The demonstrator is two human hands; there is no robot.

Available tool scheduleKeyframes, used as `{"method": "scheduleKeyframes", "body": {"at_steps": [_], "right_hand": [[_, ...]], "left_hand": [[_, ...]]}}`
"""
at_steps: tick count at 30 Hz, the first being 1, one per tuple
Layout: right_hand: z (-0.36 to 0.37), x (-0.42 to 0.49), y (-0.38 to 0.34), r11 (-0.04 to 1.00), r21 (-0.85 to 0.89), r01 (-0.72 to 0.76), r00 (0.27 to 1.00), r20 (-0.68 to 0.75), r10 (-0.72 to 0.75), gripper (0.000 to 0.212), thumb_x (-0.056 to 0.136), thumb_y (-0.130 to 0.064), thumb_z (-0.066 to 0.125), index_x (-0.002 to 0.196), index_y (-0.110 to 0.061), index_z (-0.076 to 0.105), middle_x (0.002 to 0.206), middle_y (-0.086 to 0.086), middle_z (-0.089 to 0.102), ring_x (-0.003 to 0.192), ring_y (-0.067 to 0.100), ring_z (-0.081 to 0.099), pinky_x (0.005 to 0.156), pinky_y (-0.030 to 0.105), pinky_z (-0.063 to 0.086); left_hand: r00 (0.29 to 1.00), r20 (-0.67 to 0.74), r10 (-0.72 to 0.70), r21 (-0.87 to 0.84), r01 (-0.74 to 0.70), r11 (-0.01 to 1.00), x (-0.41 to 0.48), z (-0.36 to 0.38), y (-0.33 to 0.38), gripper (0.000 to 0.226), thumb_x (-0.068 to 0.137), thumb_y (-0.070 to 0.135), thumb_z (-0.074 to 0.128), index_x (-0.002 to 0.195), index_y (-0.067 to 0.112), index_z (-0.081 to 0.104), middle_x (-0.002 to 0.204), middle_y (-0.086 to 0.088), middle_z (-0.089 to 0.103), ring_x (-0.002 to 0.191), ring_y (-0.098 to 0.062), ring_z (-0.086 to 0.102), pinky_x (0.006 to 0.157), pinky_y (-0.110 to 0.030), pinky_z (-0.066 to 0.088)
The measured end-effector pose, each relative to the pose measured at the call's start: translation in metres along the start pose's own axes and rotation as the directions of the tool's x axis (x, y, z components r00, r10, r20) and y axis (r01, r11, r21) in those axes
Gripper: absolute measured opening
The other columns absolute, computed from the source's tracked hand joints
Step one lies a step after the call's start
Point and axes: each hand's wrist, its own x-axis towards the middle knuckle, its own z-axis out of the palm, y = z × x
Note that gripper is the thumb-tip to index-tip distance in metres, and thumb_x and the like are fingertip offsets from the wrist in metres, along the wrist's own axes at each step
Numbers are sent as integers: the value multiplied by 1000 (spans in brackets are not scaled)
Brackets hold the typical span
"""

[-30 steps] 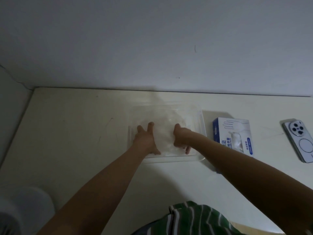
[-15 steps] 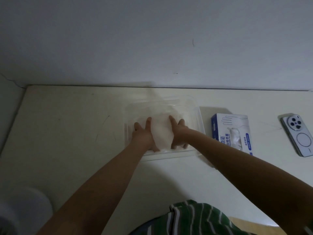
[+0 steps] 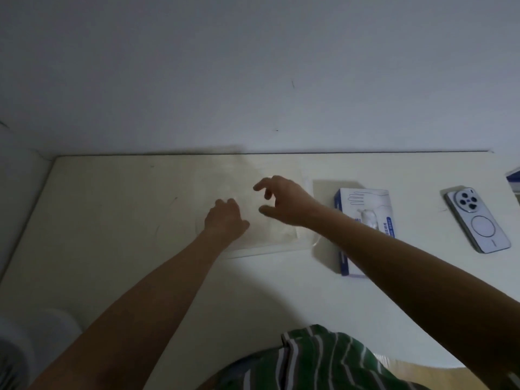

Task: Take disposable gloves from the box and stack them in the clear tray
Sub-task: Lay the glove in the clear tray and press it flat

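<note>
The clear tray (image 3: 281,248) lies on the white table in front of me, faint against the surface. A thin stack of translucent gloves (image 3: 274,233) lies inside it. My left hand (image 3: 225,218) rests on the left part of the stack with its fingers bent down onto the gloves. Over the tray's right half hovers my right hand (image 3: 285,202), fingers loosely spread and holding nothing. The blue and white glove box (image 3: 365,212) lies to the right of the tray, partly hidden by my right forearm, with a glove sticking out of its opening.
A white phone (image 3: 478,220) lies face down at the far right of the table. The wall runs close behind the tray. A pale round object (image 3: 31,342) sits at the lower left, below the table edge.
My right hand has lifted off the gloves and now hangs above the tray. My left hand has stayed on the stack and its fingers have bent. The view has tilted slightly.
</note>
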Motion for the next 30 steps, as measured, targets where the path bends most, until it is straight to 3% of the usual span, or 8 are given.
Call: {"method": "scheduleKeyframes", "body": {"at_steps": [4, 8, 12, 17, 21, 24, 28, 30], "right_hand": [[-51, -36, 27, 980, 195, 34, 964, -264, 18, 16, 91, -17, 62, 105, -17, 70, 87, 0, 68, 69, 4, 57, 71, 19, 46], [-65, -77, 95, 951, 187, -245, 902, -315, 294, 15, 92, -15, 59, 98, -10, 71, 90, 8, 71, 78, 18, 64, 73, 31, 52], [-40, -115, 147, 876, 138, -463, 858, -178, 481, 18, 88, -34, 66, 94, -18, 58, 92, 3, 68, 69, 12, 59, 56, 23, 42], [-10, -126, 162, 869, 85, -487, 830, -263, 491, 33, 78, -42, 74, 95, -19, 57, 87, -1, 60, 76, 17, 56, 59, 27, 39], [-5, -122, 166, 903, 76, -422, 854, -300, 425, 8, 83, -29, 73, 86, -22, 70, 86, -2, 66, 70, 12, 56, 52, 18, 35], [-6, -122, 172, 925, 81, -372, 883, -276, 380, 7, 86, -22, 68, 86, -18, 72, 85, -2, 68, 73, 13, 61, 55, 19, 40], [-17, -122, 180, 874, 402, -274, 891, -235, 388, 6, 87, -17, 68, 86, -12, 68, 81, -5, 64, 74, 6, 60, 55, 7, 40], [-21, -125, 182, 799, 557, -229, 886, -221, 408, 5, 88, -15, 65, 86, -10, 66, 80, -3, 63, 72, 8, 59, 58, 12, 44]], "left_hand": [[916, -380, 127, -211, -220, 952, -21, -20, 41, 24, 90, 25, 57, 111, 15, 56, 101, -6, 61, 90, -24, 59, 79, -33, 46], [818, -482, 312, -298, -488, 820, -44, -22, 112, 12, 88, 18, 58, 100, 17, 57, 76, 7, 54, 72, -16, 52, 72, -30, 44], [806, -321, 498, -339, -588, 734, -56, 9, 175, 25, 86, 12, 59, 109, 16, 51, 76, 5, 54, 72, -17, 55, 61, -23, 36], [900, 22, 435, -260, -415, 872, -48, 66, 196, 52, 88, 24, 63, 130, 7, 38, 115, -11, 60, 102, -29, 60, 80, -33, 43], [927, 15, 374, -325, -349, 879, -41, 84, 193, 57, 80, 36, 74, 117, 14, 36, 93, 0, 51, 83, -21, 54, 70, -30, 38], [933, -4, 361, -303, -345, 889, -37, 87, 195, 53, 81, 31, 73, 114, 16, 34, 90, 2, 49, 81, -21, 55, 70, -31, 40], [932, 20, 362, -298, -340, 892, -32, 88, 195, 58, 79, 30, 77, 112, 19, 31, 103, -3, 58, 84, -21, 56, 73, -32, 46], [933, 45, 358, -298, -330, 896, -30, 85, 195, 65, 74, 32, 80, 114, 19, 31, 106, -3, 58, 90, -22, 57, 78, -35, 48]]}}
